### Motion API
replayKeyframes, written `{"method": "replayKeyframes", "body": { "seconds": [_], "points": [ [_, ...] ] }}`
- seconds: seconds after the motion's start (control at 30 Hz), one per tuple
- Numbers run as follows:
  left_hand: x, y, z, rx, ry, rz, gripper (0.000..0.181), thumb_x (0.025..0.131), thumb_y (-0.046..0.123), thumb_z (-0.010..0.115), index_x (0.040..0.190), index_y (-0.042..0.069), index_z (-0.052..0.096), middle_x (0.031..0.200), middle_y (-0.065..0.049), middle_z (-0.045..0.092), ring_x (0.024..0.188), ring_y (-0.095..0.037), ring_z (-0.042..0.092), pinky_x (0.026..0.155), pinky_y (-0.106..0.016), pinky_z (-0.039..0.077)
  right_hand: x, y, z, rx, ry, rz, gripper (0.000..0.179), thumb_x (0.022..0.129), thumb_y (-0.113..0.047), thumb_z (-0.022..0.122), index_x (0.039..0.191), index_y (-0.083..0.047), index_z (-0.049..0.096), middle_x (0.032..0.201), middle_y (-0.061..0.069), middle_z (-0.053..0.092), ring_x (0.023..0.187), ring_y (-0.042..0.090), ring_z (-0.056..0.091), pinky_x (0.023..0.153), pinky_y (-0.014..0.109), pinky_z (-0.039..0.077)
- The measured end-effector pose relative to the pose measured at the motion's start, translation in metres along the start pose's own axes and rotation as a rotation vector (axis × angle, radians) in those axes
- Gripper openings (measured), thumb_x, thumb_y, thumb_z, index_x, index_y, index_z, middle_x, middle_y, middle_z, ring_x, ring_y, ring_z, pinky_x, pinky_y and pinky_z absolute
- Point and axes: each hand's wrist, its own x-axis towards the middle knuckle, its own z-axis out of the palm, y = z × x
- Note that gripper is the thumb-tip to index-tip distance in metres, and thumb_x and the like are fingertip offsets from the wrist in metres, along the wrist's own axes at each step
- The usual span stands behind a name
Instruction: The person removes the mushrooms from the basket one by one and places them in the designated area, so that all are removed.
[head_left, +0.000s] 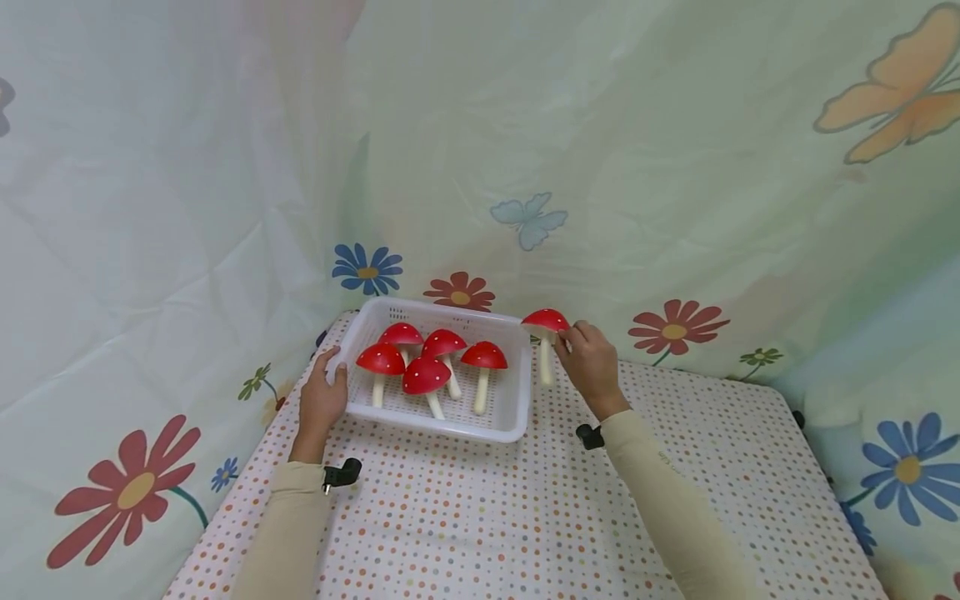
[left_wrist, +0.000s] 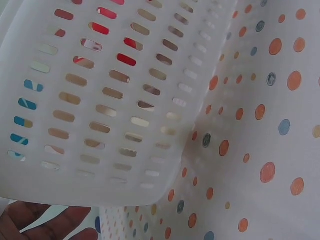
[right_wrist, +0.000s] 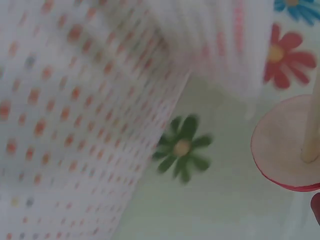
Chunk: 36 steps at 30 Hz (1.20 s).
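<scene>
A white plastic basket (head_left: 450, 429) with slotted walls stands on the table, holding several toy mushrooms with red, white-dotted caps, among them a front one (head_left: 426, 377). My left hand (head_left: 322, 404) grips the basket's left rim; in the left wrist view its fingers (left_wrist: 55, 225) show at the rim's edge, beside the slotted wall. Just beyond the basket's right end, my right hand (head_left: 592, 367) pinches another toy mushroom (head_left: 546, 358) by the side of its cap, stem hanging down. The right wrist view catches the pale underside of that mushroom's cap (right_wrist: 282, 145), with only a fingertip visible.
A dotted cloth covers the table (head_left: 480, 517), which runs on to the right of the basket. Behind it hangs a curtain (head_left: 675, 208) printed with flowers and butterflies, close to the table's back edge. A small black wrist camera (head_left: 342, 473) sits on the left sleeve.
</scene>
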Motion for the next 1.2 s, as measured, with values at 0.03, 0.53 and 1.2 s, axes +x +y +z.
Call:
{"method": "replayKeyframes", "body": {
  "seconds": [0.03, 0.53, 1.2],
  "points": [
    [0.0, 0.0, 0.0, -0.002, 0.003, 0.005, 0.047, 0.105, 0.035, 0.038, 0.151, 0.026, 0.035, 0.15, -0.025, 0.043, 0.128, -0.046, 0.05, 0.098, -0.063, 0.044, -0.004, 0.009, 0.001, -0.031, -0.033, 0.008, 0.009, 0.08, -0.001, 0.076, 0.08, 0.001, 0.068, 0.073, 0.012, 0.06, 0.063, 0.027, 0.061, 0.056, 0.038, 0.057],
    [0.0, -0.001, 0.004, -0.016, 0.004, 0.024, 0.047, 0.105, 0.036, 0.038, 0.151, 0.027, 0.035, 0.149, -0.024, 0.045, 0.122, -0.045, 0.054, 0.095, -0.063, 0.046, -0.079, 0.039, 0.03, -0.178, -0.286, 0.025, 0.02, 0.076, -0.007, 0.083, 0.087, 0.0, 0.068, 0.091, 0.014, 0.067, 0.081, 0.03, 0.067, 0.057, 0.04, 0.058],
    [0.0, -0.002, 0.003, -0.025, 0.013, 0.029, 0.048, 0.105, 0.037, 0.038, 0.152, 0.027, 0.035, 0.151, -0.022, 0.043, 0.124, -0.045, 0.053, 0.097, -0.064, 0.045, -0.017, -0.005, 0.0, 0.495, -0.552, 0.306, 0.013, 0.091, -0.015, 0.07, 0.1, -0.006, 0.069, 0.089, 0.009, 0.071, 0.07, 0.019, 0.064, 0.057, 0.03, 0.052]
  ]
}}
